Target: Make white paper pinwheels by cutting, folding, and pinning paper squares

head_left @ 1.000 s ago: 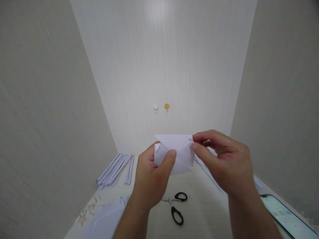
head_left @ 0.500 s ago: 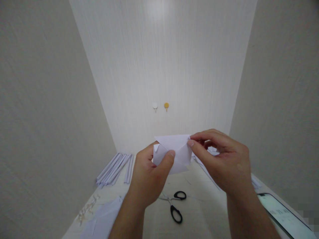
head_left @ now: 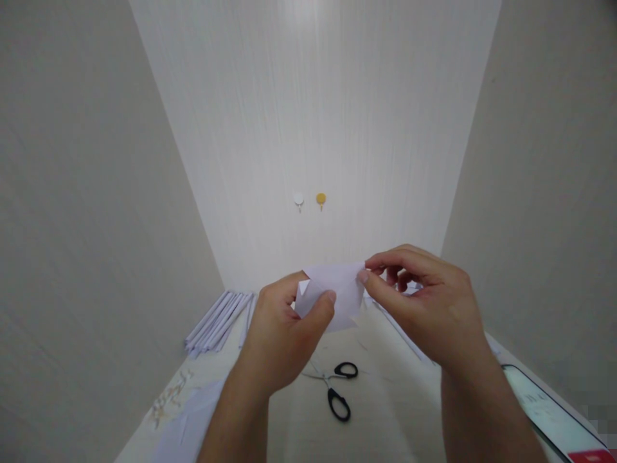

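Observation:
A small folded piece of white paper (head_left: 337, 289) is held in the air above the table, between both hands. My left hand (head_left: 282, 337) grips its left side, thumb across the front. My right hand (head_left: 429, 308) pinches its upper right corner between thumb and forefinger. The paper shows a triangular flap folded down across its top. Its lower edge hangs free above the table.
Black-handled scissors (head_left: 337, 389) lie on the pale table (head_left: 385, 411) below the hands. A bundle of rolled white paper sticks (head_left: 219, 321) lies at left, flat sheets (head_left: 187, 427) at the near left. A phone (head_left: 554, 415) lies at right. Two round hooks (head_left: 309, 200) sit on the wall.
Both hands with the paper have drifted slightly up and left. My right thumb and forefinger have slid inward along the paper's top edge, so it looks narrower.

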The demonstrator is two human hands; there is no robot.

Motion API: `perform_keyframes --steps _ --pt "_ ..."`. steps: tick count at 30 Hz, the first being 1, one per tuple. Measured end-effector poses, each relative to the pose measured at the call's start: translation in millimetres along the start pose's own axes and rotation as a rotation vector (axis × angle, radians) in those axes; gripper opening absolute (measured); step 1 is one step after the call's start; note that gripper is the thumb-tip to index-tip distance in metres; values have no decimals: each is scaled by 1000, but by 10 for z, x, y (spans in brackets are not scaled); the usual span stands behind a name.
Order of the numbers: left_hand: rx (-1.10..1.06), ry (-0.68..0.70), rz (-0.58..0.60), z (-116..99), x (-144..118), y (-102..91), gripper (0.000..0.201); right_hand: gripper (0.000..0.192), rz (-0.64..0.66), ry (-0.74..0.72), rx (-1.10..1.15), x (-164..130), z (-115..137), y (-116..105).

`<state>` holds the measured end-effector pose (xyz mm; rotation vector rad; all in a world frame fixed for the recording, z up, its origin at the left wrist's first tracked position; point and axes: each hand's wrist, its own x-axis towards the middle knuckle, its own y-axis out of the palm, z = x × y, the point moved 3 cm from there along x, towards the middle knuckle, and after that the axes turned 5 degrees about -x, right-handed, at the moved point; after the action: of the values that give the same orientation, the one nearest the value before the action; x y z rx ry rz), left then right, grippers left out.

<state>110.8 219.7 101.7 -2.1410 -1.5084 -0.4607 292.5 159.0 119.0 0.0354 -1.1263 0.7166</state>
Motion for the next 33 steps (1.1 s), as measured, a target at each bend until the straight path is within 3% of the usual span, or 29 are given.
perform_keyframes --steps 19,21,25,29,33 --pt "48 -28 19 3 8 -20 14 13 24 -26 43 2 7 8" --pt "55 1 -40 -17 12 -38 9 13 21 -14 34 7 11 -1" --pt "123 169 -187 -115 6 -84 28 13 49 -22 -24 13 44 7" --pt "293 297 -66 -158 8 -52 14 13 161 -61 -34 -4 129 91" --pt "345 277 32 -115 25 -38 10 13 226 -62 -10 -25 189 154"
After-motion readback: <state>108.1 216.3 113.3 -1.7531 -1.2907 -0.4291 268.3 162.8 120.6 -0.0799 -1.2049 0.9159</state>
